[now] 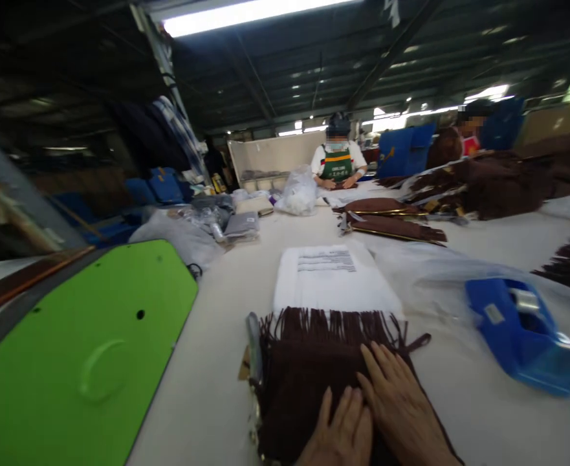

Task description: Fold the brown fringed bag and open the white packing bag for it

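Observation:
A dark brown fringed scarf [308, 369], folded into a rectangle, lies in front of me on the white table, its fringe pointing away. My left hand [338, 427] rests flat on it near the lower edge of the view, fingers stretched out. Beside it and slightly farther forward, my right hand [401, 395] also lies flat on the cloth with fingers extended. Just beyond the fringe is a stack of white plastic bags [333, 285] with printed lines. A tan tag and some shiny wrapping stick out at the scarf's left side.
A blue tape dispenser [517, 330] stands at the right. To the left is a large green panel [85, 349]. Brown bundles [391, 220] and a clear plastic bag [299, 191] lie farther back. A co-worker in a green apron [338, 165] stands across the table.

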`<state>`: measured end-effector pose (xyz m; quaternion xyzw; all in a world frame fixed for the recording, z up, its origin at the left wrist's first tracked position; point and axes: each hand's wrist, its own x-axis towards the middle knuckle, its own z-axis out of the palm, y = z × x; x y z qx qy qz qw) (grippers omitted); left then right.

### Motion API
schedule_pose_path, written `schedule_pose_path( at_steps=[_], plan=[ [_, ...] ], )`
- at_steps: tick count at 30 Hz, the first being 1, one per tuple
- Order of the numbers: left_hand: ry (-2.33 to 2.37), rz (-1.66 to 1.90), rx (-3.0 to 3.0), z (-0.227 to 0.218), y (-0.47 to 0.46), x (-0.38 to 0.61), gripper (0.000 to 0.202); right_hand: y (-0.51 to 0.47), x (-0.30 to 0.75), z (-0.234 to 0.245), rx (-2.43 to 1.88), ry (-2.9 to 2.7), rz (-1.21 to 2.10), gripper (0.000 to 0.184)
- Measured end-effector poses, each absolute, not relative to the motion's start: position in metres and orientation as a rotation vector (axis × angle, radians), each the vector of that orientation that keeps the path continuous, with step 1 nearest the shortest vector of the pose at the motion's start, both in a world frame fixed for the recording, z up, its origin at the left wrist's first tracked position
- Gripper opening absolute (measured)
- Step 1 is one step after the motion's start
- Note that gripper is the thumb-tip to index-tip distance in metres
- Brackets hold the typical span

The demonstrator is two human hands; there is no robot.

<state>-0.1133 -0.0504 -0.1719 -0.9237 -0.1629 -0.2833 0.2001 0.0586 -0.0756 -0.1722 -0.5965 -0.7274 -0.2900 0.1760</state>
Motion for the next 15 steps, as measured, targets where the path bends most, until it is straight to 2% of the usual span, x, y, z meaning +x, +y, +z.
schedule_pose_path(
  at_steps=[3, 5, 7, 10, 15],
  plan=[
    [-0.618, -0.645, -2.902, -0.139, -0.03, -0.155, 0.039, -0.074, 0.063, -0.17, -1.568, -2.099, -0.96, 0.033],
    [-1.004, -0.644, -2.844, -0.125, -0.007, -0.189, 0.042, -0.073, 0.063, -0.167, -1.533, -2.113, -1.023, 0.031],
    [-1.165, -0.492, -2.777, -0.122, 0.02, -0.217, 0.043, -0.074, 0.062, -0.165, -1.524, -2.122, -1.038, 0.031],
    [-1.142, -0.304, -2.795, -0.127, 0.057, -0.239, 0.042, -0.075, 0.061, -0.165, -1.51, -2.13, -1.012, 0.034],
    [-1.119, -0.08, -2.806, -0.123, 0.075, -0.243, 0.028, -0.077, 0.058, -0.163, -1.554, -2.077, -0.902, 0.037]
  ],
)
